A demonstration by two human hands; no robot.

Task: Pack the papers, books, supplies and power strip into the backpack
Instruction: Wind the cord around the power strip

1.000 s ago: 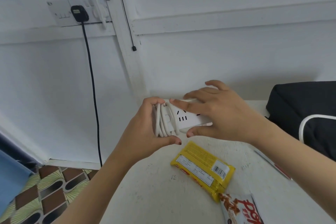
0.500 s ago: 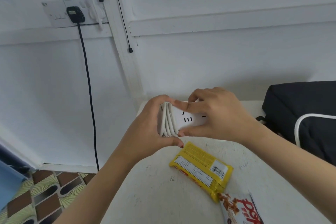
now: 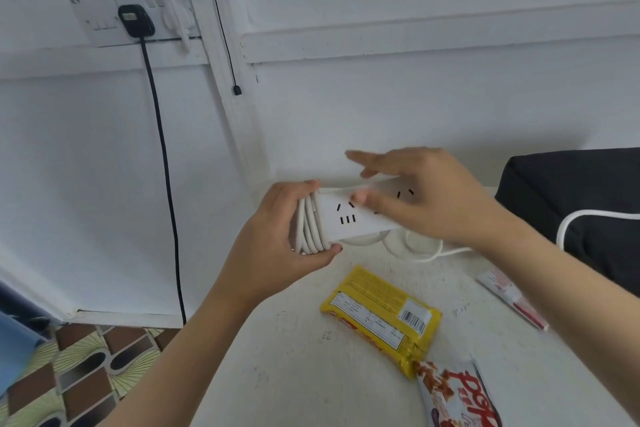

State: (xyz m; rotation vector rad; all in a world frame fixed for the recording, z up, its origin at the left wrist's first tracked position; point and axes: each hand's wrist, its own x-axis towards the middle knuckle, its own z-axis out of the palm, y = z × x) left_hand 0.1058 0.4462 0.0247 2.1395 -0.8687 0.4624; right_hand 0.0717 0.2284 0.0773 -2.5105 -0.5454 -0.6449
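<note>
Hands meet above the tabletop (image 3: pixel 294 374), left of the black backpack (image 3: pixel 554 198): the left hand (image 3: pixel 277 236) grips the power strip (image 3: pixel 349 218) by its cord-wrapped end, the right hand (image 3: pixel 429 198) hovers over it, blurred, fingers straight and spread. 1 loose cord loop (image 3: pixel 453 251) lies beneath.

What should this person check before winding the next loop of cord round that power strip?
1. Wound coils pinned: ok. The left grip holds the coils against the end of the power strip.
2. Cord fully wound: not ok. Loose cord lies on the table and trails over the backpack.
3. Right grip has the cord: not ok. Its fingers are straight above the strip and hold nothing.
4. Yellow packet clear of the loose cord: ok, they lie apart.
5. Backpack open: cannot tell. Only its dark side shows.
</note>
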